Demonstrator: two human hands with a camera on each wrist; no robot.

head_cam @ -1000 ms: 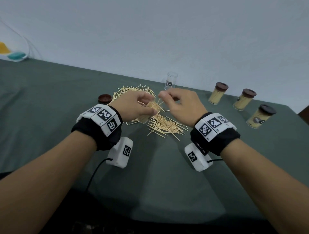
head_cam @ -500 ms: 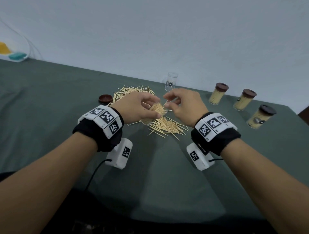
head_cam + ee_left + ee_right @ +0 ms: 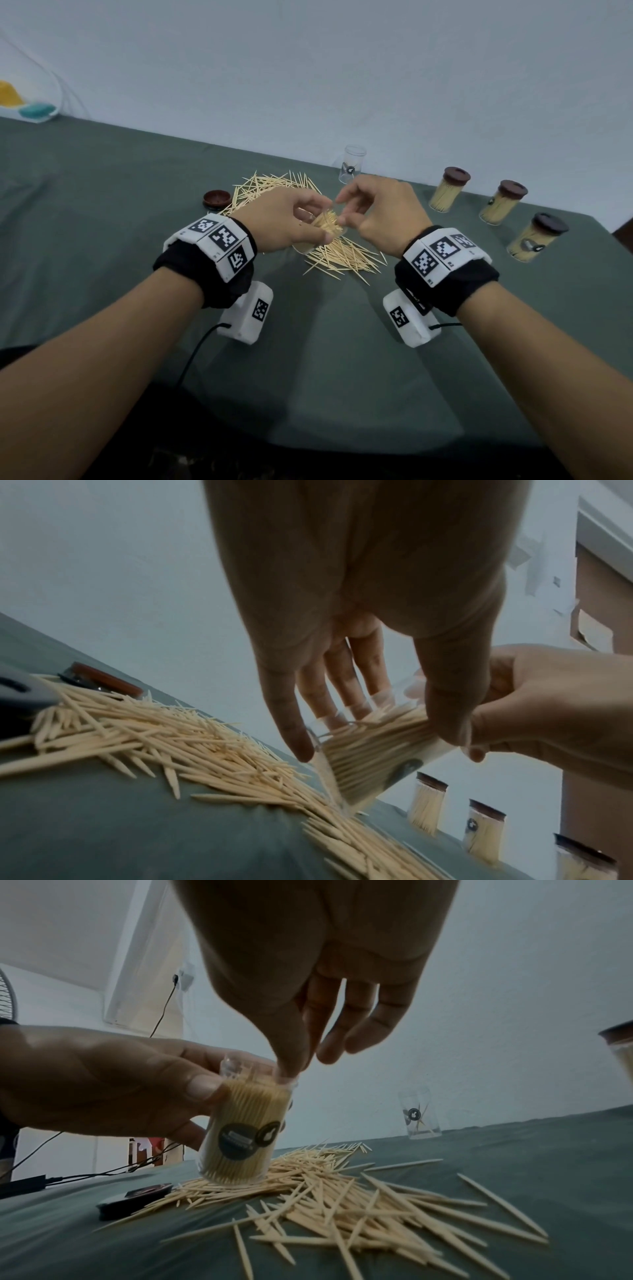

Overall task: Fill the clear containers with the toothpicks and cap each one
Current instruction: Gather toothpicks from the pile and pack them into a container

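My left hand [image 3: 313, 226] grips a clear container [image 3: 329, 226] [image 3: 243, 1123] packed with toothpicks. It stands slightly tilted on the loose toothpick pile [image 3: 342, 260] [image 3: 342, 1191]. My right hand [image 3: 342, 209] hovers at its mouth, with the thumb tip [image 3: 287, 1069] touching the toothpick tips and the other fingers loosely curled above. I see nothing pinched between them. A brown cap [image 3: 216, 198] [image 3: 137, 1199] lies left of the pile. Behind it stands a clear container [image 3: 352, 168] [image 3: 419, 1115] with only a few toothpicks inside.
Three filled containers with brown caps [image 3: 448, 192] [image 3: 500, 205] [image 3: 534, 240] stand in a row at the right. A second spread of toothpicks [image 3: 267, 188] lies behind my left hand. A white dish [image 3: 30, 109] sits far left on the green tablecloth [image 3: 102, 205].
My right hand carried a pinched toothpick to the container's mouth and its finger and thumb have now parted there. The left hand kept its grip and shifted little.
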